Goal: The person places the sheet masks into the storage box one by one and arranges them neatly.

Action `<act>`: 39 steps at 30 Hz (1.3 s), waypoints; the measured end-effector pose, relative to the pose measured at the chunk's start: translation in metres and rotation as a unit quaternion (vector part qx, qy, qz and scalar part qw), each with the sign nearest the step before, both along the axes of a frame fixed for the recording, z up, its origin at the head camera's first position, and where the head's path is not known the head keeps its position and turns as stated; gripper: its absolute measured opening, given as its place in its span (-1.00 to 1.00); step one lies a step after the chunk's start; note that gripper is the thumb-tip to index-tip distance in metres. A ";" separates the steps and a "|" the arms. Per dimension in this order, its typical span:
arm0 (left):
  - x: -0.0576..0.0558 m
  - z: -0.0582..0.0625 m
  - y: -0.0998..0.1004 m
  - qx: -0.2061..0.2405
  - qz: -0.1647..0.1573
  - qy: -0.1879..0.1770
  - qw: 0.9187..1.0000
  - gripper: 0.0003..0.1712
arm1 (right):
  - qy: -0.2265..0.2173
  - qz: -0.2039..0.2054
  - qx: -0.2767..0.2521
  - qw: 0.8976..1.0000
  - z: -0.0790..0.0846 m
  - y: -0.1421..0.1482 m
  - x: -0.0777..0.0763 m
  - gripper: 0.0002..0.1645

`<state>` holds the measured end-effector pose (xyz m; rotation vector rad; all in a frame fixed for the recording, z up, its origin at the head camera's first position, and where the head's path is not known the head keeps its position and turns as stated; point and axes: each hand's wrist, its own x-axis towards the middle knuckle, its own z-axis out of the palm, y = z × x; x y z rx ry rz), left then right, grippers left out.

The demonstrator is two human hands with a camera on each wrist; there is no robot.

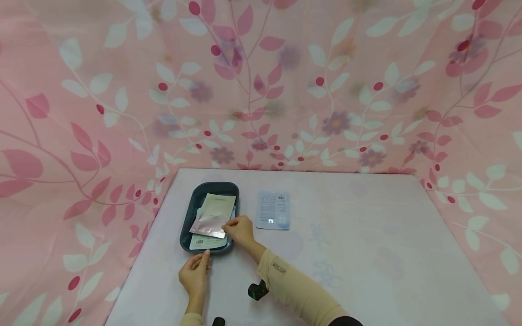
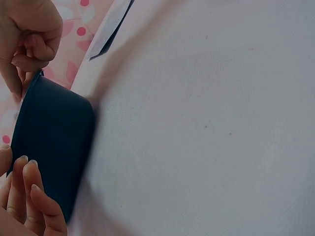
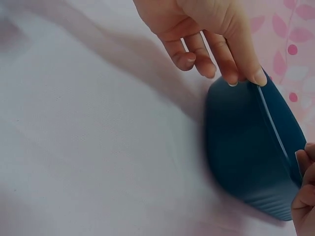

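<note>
A dark blue-green tray [image 1: 195, 199] with rounded corners stands on the table. In it lies a shiny packet [image 1: 214, 213], pale green fading to silver-pink, over a light green one with a barcode [image 1: 200, 242]. My left hand [image 1: 195, 274] pinches the tray's front rim; the right wrist view shows that thumb [image 3: 258, 73] on the rim and the fingers outside. My right hand [image 1: 241, 230] pinches the shiny packet's lower right corner beside the tray's right edge. In the left wrist view, the right hand [image 2: 32, 39] has curled fingers at the rim, its packet hidden.
A light blue packet [image 1: 273, 210] with printed text lies flat to the right of the tray. The white table [image 1: 367, 253] runs back to a pink floral curtain [image 1: 253, 90]. Black wrist devices [image 1: 258, 290] hang under the forearms.
</note>
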<state>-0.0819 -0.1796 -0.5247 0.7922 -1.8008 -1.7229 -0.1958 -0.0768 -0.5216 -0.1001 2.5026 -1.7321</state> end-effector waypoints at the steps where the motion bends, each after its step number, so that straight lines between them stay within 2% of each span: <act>1: 0.000 0.000 0.000 0.000 -0.001 -0.001 1.000 -0.75 | -0.002 0.000 -0.002 1.000 0.000 0.001 0.000 -0.90; 4: -0.001 -0.003 -0.001 -0.003 -0.001 -0.003 1.000 -0.76 | -0.002 0.002 -0.022 1.000 -0.002 0.006 -0.001 -0.91; 7: -0.003 -0.012 -0.005 -0.002 0.003 -0.006 1.000 -0.76 | 0.014 0.010 -0.047 0.999 -0.003 0.012 -0.002 -0.91; 11: -0.006 -0.029 -0.009 -0.005 0.008 -0.010 1.000 -0.73 | 0.064 0.027 -0.064 0.996 0.001 0.021 -0.001 -0.91; 15: -0.008 -0.037 -0.011 -0.019 0.013 -0.013 1.000 -0.73 | 0.106 0.037 -0.061 0.992 0.004 0.032 0.000 -0.91; 19: -0.009 -0.038 -0.012 -0.020 0.013 -0.017 1.000 -0.75 | 0.110 0.032 -0.073 0.991 -0.001 0.049 -0.002 -0.91; 23: -0.009 -0.038 -0.011 -0.017 0.012 -0.017 1.000 -0.73 | 0.109 0.007 -0.086 0.990 -0.012 0.073 -0.004 -0.89; 30: -0.008 -0.037 -0.012 -0.013 0.011 -0.018 1.000 -0.71 | 0.078 -0.051 -0.056 0.994 -0.024 0.118 -0.005 -0.86; 35: -0.009 -0.036 -0.013 -0.003 0.003 -0.019 1.000 -0.68 | 0.075 -0.079 -0.041 0.993 -0.030 0.142 -0.003 -0.86; 39: -0.007 -0.028 -0.011 0.001 -0.004 -0.014 1.000 -0.72 | 0.078 -0.092 -0.044 0.992 -0.034 0.155 0.000 -0.86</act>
